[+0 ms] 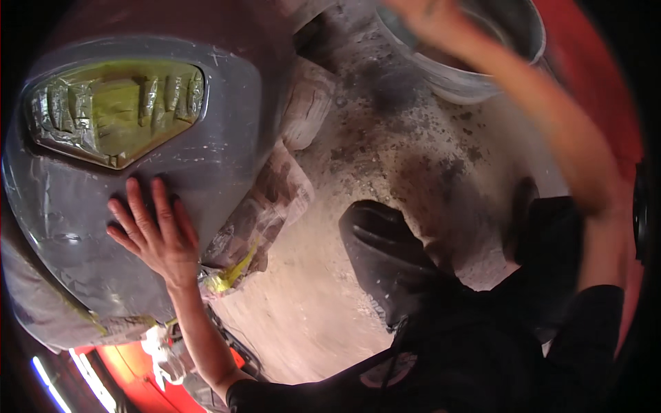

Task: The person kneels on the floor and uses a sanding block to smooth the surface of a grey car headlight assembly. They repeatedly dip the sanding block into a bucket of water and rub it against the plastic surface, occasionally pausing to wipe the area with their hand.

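Observation:
My left hand (160,237) lies flat with its fingers spread on a dull grey, curved vehicle body panel (227,155), holding nothing. Just above its fingertips is a headlight (117,113) covered with yellowish tape and crinkled clear film. Over at the top right, my right arm stretches above a round grey bucket (458,86). At the far end of that arm, my right hand (421,15) is smeared by motion and partly cut off by the picture's upper edge. Its fingers cannot be made out, nor whether they hold anything.
Masking paper (282,182) with a strip of yellow tape (231,275) hangs along the panel's right edge. The concrete floor (310,323) is darkly stained near the bucket. A red surface (592,76) runs along the right side. Bright light tubes (93,382) show at lower left.

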The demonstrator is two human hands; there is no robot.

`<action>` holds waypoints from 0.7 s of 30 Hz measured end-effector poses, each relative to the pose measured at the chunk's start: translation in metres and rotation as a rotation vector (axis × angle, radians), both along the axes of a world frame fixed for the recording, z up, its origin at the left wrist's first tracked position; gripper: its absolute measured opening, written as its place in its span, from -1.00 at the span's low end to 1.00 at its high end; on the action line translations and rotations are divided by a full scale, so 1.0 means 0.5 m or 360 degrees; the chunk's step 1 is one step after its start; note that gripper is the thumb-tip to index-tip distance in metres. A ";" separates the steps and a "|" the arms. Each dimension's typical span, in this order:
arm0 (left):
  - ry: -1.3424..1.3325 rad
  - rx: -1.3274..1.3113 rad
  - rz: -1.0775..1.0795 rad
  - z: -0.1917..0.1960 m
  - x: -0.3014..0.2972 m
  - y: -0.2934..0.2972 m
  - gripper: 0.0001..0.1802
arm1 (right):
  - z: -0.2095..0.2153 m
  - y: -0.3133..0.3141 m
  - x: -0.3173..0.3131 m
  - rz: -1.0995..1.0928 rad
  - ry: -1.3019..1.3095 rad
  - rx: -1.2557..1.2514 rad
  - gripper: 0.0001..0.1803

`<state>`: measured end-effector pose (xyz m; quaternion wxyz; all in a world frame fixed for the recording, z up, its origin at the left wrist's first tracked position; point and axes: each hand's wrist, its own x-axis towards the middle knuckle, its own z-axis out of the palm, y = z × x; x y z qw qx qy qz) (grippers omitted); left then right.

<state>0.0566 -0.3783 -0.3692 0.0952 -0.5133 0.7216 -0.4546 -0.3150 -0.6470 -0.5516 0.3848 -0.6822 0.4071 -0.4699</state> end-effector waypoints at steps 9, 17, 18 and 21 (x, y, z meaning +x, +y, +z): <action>-0.0104 -0.0040 -0.0084 -0.013 0.013 -0.004 -0.50 | -0.084 0.184 0.393 -0.0578 -0.0886 -0.0227 -0.26; -0.0207 0.0039 -0.0059 -0.009 0.008 -0.012 -0.49 | -0.095 0.367 0.549 -0.0698 -0.1333 -0.0061 -0.29; -0.0238 0.0099 -0.0020 0.007 0.010 0.003 -0.48 | -0.103 0.363 0.549 -0.0641 -0.1321 -0.0041 -0.27; -0.0266 0.0204 0.0013 0.058 0.025 0.038 -0.48 | -0.105 0.243 0.486 -0.0643 -0.1059 -0.0110 -0.26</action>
